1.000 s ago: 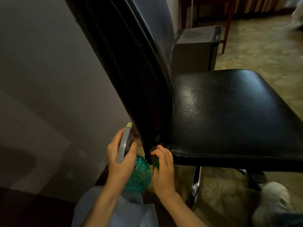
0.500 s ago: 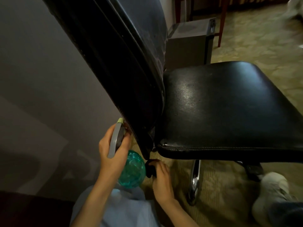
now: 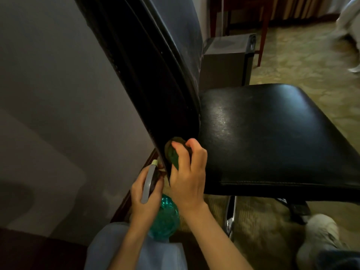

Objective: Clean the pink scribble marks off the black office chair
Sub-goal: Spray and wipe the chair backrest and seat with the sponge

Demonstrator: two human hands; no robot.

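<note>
The black office chair (image 3: 263, 137) fills the middle of the view, its backrest (image 3: 155, 75) leaning up to the left and its shiny seat to the right. My right hand (image 3: 187, 172) grips a dark green scrub pad (image 3: 172, 152) and presses it against the lower edge of the backrest, where it meets the seat. My left hand (image 3: 145, 193) holds a teal spray bottle (image 3: 165, 217) by its grey trigger head, just left of and below the backrest's bottom edge. No pink marks show from this angle.
A grey wall (image 3: 58, 94) stands close on the left. Behind the chair sit a grey box-like appliance (image 3: 228, 59) and a red wooden furniture leg (image 3: 263, 36). Patterned carpet (image 3: 311, 65) spreads to the right. The chair's chrome leg (image 3: 230, 217) and my white shoe (image 3: 319, 236) lie below the seat.
My right hand has risen from under the seat's front corner to the backrest's lower edge, bringing the green pad with it. My left hand with the bottle has stayed beside the backrest.
</note>
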